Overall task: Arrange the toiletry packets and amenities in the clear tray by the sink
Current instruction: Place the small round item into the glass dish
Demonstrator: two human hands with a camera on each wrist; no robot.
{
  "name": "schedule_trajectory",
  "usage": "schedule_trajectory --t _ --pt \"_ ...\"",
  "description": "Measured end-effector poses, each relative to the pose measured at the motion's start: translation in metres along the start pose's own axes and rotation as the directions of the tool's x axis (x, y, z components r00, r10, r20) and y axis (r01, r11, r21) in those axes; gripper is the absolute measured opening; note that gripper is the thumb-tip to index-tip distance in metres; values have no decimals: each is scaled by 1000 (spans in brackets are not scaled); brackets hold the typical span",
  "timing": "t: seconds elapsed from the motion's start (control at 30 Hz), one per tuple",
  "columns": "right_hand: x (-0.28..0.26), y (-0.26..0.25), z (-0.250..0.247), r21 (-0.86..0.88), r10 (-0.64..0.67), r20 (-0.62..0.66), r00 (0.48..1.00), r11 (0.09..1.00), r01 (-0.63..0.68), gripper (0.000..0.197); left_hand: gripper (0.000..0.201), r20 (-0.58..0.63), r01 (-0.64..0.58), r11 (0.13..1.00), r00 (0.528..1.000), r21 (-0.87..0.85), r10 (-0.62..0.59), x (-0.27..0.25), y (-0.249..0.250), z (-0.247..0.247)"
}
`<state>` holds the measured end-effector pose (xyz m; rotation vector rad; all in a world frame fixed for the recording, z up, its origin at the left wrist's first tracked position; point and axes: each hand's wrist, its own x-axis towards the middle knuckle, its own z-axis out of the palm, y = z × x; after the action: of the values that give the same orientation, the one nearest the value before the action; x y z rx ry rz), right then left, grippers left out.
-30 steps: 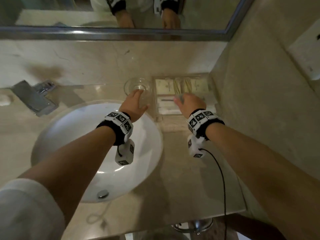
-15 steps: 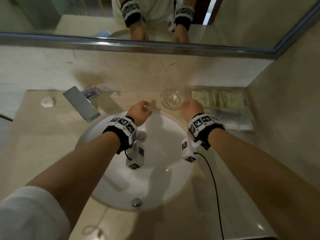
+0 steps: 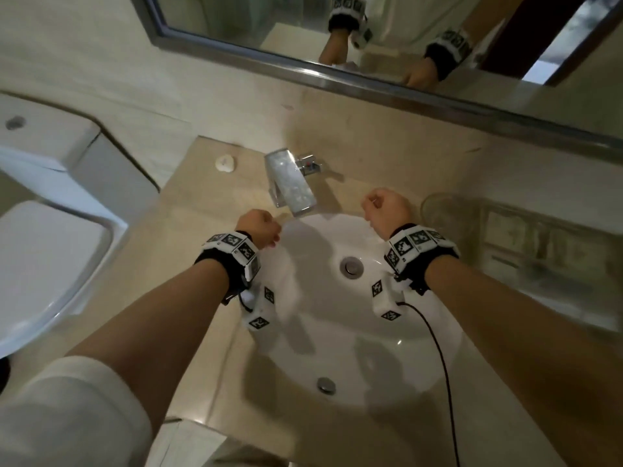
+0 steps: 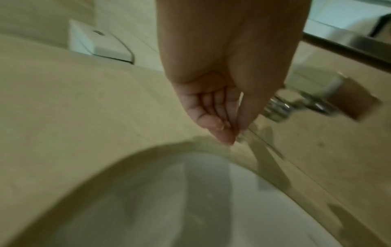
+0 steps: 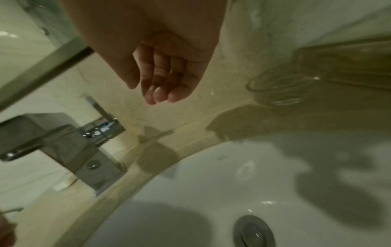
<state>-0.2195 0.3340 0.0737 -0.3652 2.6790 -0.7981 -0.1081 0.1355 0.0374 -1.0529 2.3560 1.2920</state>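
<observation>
The clear tray [image 3: 539,246] with pale packets in it sits blurred on the counter at the far right, also dim at the top right of the right wrist view [image 5: 349,63]. My right hand [image 3: 384,205] hovers over the back rim of the sink, left of the tray and apart from it. In its wrist view the right hand [image 5: 160,93] has loosely curled fingers and holds nothing. My left hand [image 3: 261,227] hangs over the sink's left rim near the faucet. Its fingers [image 4: 220,125] are relaxed, curled and empty.
A round glass dish [image 3: 441,210] stands between my right hand and the tray. A chrome faucet [image 3: 290,183] juts over the white basin [image 3: 350,332]. A small white object [image 3: 225,162] lies on the counter's back left. A toilet [image 3: 50,237] is at the left, and a mirror [image 3: 404,35] above.
Both hands have pulled back from the tray and glass dish and moved left over the sink. My view has swung left, so the toilet now shows and the tray is at the edge.
</observation>
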Motion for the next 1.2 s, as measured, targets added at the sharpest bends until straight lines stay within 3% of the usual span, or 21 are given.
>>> schedule_trajectory --t 0.07,0.27,0.4,0.63,0.9,1.07,1.2 --pt "2 -16 0 117 -20 -22 1000 993 22 17 18 -24 61 998 998 -19 -61 1 -14 -26" --pt "33 -49 10 120 -115 -86 990 985 125 20 26 -279 42 999 960 22 -34 35 -26 -87" --pt "60 -65 23 99 -132 -46 990 986 136 17 38 -334 26 1000 942 13 -20 74 -21 -107" --pt "76 -41 37 103 29 -80 996 994 -21 23 49 -268 -31 969 958 243 98 133 -17 -112" --pt "75 -24 33 58 125 -8 992 991 -124 32 42 -129 -23 913 988 406 82 152 -16 -105" --pt "72 -25 35 61 134 18 991 989 -135 33 34 -75 -54 899 993 434 96 143 -15 -100" --pt "65 -13 32 37 152 14 988 988 -152 32 37 -173 -39 959 981 280 90 128 -19 -98"
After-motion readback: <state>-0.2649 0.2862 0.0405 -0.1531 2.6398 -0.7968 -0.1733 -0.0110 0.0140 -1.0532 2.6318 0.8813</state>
